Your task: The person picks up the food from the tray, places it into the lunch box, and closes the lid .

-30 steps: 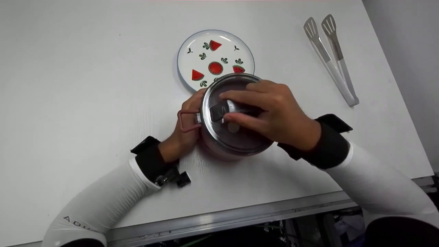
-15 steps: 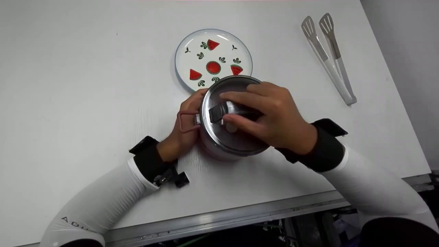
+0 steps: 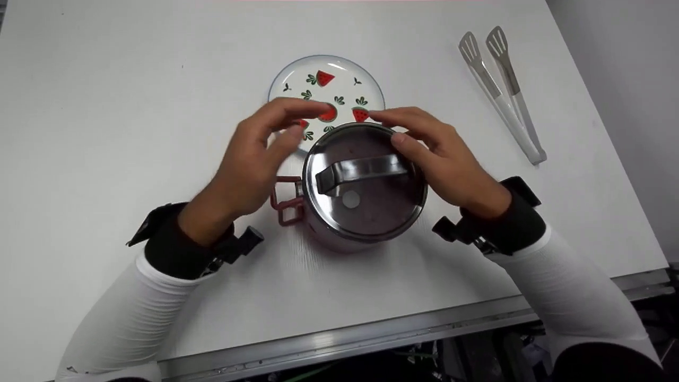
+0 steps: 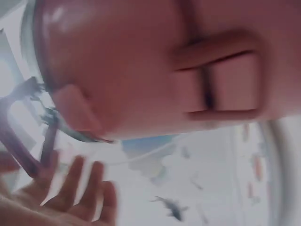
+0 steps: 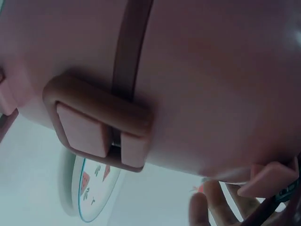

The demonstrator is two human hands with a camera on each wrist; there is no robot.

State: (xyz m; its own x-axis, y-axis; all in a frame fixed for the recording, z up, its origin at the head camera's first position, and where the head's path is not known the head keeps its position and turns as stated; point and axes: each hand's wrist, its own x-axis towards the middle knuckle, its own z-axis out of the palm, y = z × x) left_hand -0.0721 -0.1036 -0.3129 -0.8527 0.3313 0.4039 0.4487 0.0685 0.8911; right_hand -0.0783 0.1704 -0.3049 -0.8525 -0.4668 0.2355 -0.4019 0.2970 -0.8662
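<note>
A pink lidded pot (image 3: 345,244) stands upright on the table, in front of a plate with watermelon prints (image 3: 329,63). Its see-through lid (image 3: 366,212) has a steel rim and an arched metal handle (image 3: 371,168). Pink loops (image 3: 289,203) stick out at the pot's left side. My left hand (image 3: 254,159) is lifted over the pot's left edge, fingers loosely extended and holding nothing. Along the right edge of the lid lies my right hand (image 3: 440,154), fingers relaxed, thumb at the rim. Close up, the right wrist view shows a brown-pink loop (image 5: 94,106) on the pot's wall.
Silver tongs (image 3: 509,106) with slotted ends lie at the back right of the white table (image 3: 132,106). A metal edge strip (image 3: 339,334) runs along the table's front. Both wrists carry black camera straps.
My right hand has let go of the lid's handle and shifted to the rim's right side. My left hand has left the pot's side and risen up and left. A second pink loop now shows.
</note>
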